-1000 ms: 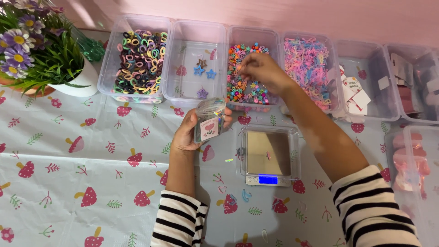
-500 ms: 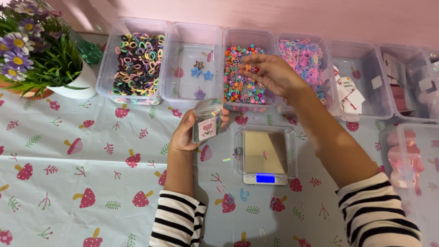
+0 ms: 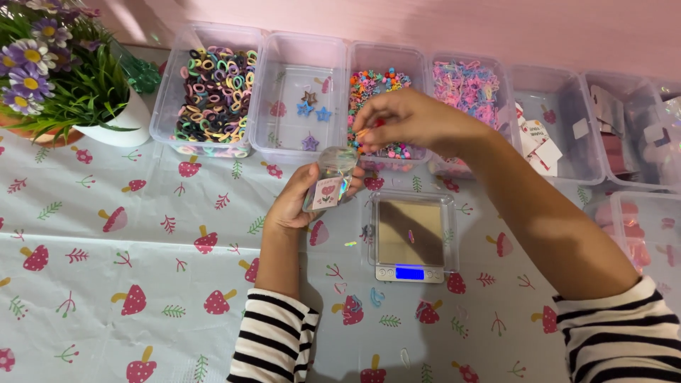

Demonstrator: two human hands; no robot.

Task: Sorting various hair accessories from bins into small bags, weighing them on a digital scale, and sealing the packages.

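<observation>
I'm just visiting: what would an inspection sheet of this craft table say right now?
Surface: tablecloth printed with mushrooms and sprigs.
Job's things: small clear packet; bin of colourful beads.
Clutter: bin of hair ties, star bin, pastel bin, card bin, pocket scale.
Hands: left hand holds the packet; right hand pinches beads above it.
Cables: nothing seen.
Surroundings: potted flowers, pink wall.

A plain pink wall (image 3: 369, 21) ran behind the surface, which wore a pale blue plastic cloth printed with red mushrooms and leaves (image 3: 142, 269). Soft light fell evenly, brighter toward the upper left.
</observation>
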